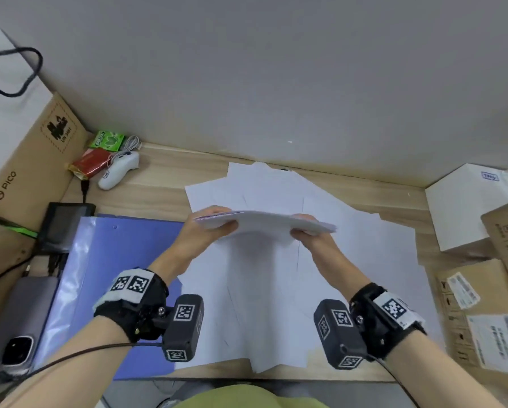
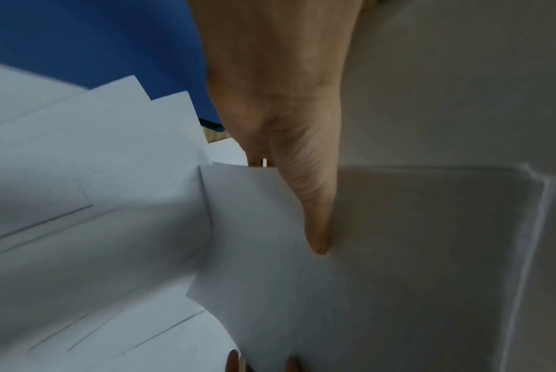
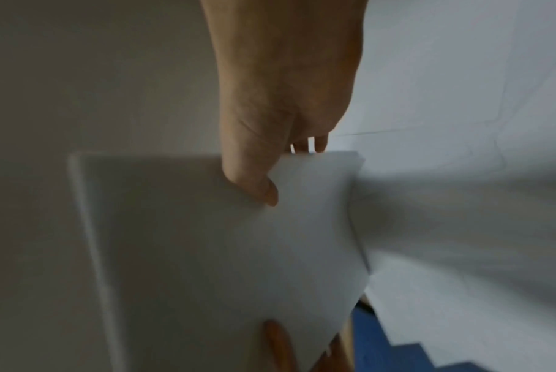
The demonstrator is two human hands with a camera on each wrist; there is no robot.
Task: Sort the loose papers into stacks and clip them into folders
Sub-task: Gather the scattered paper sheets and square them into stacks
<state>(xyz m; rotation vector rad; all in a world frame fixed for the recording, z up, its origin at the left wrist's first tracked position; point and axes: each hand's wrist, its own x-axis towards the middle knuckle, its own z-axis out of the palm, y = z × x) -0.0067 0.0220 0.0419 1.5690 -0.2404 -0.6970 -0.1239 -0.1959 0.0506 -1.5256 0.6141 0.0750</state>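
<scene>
You hold a stack of white papers (image 1: 264, 223) in the air above the desk (image 1: 164, 175), roughly level, one short end in each grip. Your left hand (image 1: 210, 228) pinches the left end, thumb on top and fingers curled beneath; in the left wrist view the thumb (image 2: 315, 201) presses flat on the top sheet. Your right hand (image 1: 311, 235) pinches the right end the same way, thumb (image 3: 254, 176) on top, fingertips showing under the edge.

Below the stack, loose white sheets (image 1: 335, 260) lie fanned and overlapping across the middle of the desk. Just to their left lies a blue folder (image 1: 129, 260), flat, with a clear plastic sleeve (image 1: 70, 275) along its left side; some loose sheets overlap its right edge.

Farther left sit a phone (image 1: 20, 322), a white game controller (image 1: 119, 172), a red packet (image 1: 91, 164) and a green packet (image 1: 107, 141), beside a brown cardboard box (image 1: 32, 160). At your right stand a white box (image 1: 464, 207) and more cardboard boxes (image 1: 488, 313).
</scene>
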